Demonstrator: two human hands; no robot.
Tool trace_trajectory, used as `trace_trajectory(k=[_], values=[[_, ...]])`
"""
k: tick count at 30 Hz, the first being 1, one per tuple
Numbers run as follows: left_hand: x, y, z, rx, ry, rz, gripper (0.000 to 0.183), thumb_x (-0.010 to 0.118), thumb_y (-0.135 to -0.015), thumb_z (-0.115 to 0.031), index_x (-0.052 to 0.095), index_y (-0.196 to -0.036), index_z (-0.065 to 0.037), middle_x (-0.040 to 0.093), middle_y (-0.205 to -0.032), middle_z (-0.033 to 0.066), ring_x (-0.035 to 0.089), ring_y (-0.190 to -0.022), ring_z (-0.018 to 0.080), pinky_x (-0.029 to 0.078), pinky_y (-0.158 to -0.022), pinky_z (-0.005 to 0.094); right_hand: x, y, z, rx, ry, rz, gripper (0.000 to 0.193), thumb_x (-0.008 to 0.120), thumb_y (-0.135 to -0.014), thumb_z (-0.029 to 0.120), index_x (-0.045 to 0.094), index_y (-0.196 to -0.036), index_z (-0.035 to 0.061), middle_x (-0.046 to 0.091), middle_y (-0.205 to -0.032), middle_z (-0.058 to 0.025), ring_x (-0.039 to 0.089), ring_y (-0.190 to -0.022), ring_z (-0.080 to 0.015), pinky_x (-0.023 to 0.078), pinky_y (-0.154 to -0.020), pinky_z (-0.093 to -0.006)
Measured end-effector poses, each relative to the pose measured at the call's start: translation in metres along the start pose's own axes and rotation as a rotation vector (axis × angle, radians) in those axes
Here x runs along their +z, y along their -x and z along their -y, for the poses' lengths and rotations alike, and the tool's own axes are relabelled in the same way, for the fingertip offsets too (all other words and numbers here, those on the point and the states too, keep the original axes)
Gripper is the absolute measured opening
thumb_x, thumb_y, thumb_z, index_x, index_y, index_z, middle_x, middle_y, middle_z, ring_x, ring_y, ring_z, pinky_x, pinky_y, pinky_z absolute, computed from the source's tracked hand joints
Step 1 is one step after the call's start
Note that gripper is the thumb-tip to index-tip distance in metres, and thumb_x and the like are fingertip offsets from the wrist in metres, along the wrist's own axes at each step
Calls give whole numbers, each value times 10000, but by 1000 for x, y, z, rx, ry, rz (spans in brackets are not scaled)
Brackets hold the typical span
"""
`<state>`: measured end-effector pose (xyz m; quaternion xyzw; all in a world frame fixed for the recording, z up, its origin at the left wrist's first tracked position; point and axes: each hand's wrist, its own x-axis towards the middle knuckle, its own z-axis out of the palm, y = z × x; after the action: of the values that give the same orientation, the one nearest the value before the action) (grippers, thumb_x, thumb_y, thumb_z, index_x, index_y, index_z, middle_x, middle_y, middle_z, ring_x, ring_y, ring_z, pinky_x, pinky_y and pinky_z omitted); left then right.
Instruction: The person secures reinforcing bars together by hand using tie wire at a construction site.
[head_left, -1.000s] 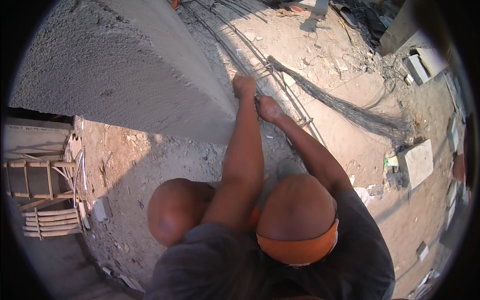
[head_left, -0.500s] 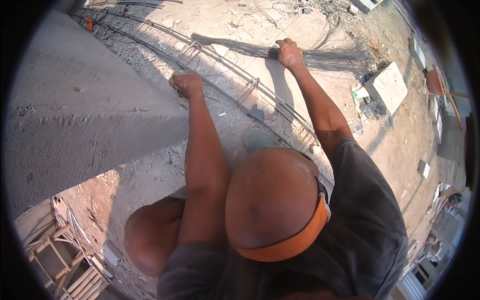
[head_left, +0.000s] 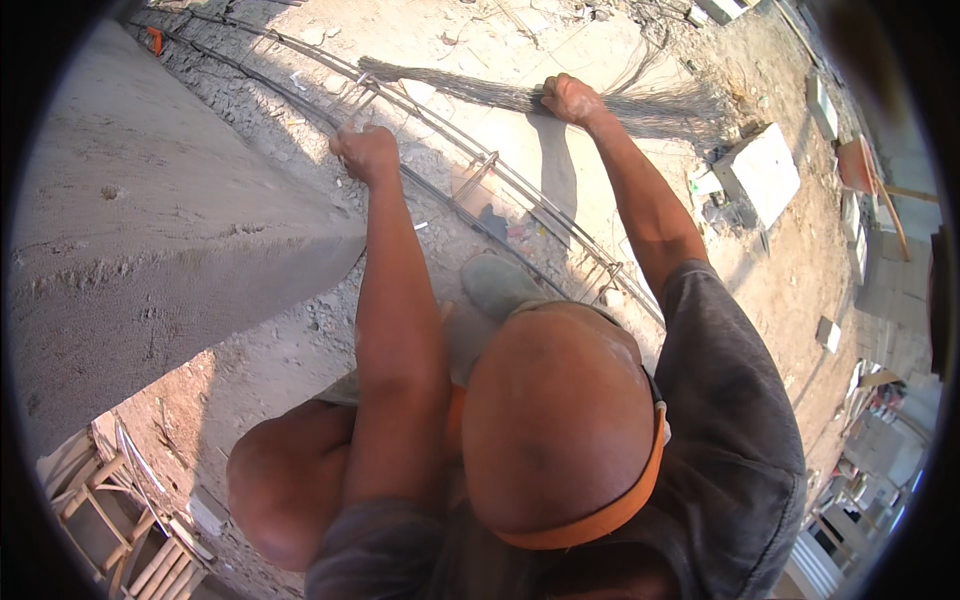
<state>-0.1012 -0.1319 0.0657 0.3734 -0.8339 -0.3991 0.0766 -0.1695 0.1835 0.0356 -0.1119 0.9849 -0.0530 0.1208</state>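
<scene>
Viewed remotely, the grey concrete mass (head_left: 190,190) fills my left. Tied steel bars (head_left: 487,163) run diagonally between the hands. Beyond them lies the dark wire bundle (head_left: 500,95), presumably laid there for easy reach. The right hand (head_left: 574,99) curls at its middle; the left hand (head_left: 367,152) curls by the nearer bar. I cannot tell what either grips. I make out no container.

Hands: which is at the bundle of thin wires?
The right hand, at the dark wire bundle; the left hand is apart, nearer the grey concrete.
</scene>
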Motion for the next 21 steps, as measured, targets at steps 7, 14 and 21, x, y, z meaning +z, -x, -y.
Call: trace_trajectory(k=[7, 14, 21], values=[[6, -1, -4, -15, 107, -6, 365, 520, -878, -134, 527, -1228, -28, 391, -1336, 187, 577, -1079, 375, 421, -972, 451, 17, 19, 10, 3, 2, -69, 269, 583, -860, 273, 635, -1038, 78, 585, -1102, -168, 581, -1065, -320, 491, -885, -426], [11, -2, 1, -4, 148, 30, 339, 515, -886, -133, 538, -1207, -25, 381, -1356, 200, 540, -1139, 377, 419, -985, 440, 27, 15, 3, -32, 127, -166, 239, 492, -879, 183, 628, -1041, 71, 603, -1085, -187, 588, -1046, -349, 492, -865, -431], [21, -5, 2, 207, 213, -147, 333, 533, -847, -104, 578, -1139, 50, 564, -1148, 252, 598, -1034, 367, 476, -898, 382, -26, 25, 1, -46, -198, -72, 266, 499, -890, 170, 598, -1118, 75, 661, -1005, -235, 633, -956, -388, 493, -838, -453]])
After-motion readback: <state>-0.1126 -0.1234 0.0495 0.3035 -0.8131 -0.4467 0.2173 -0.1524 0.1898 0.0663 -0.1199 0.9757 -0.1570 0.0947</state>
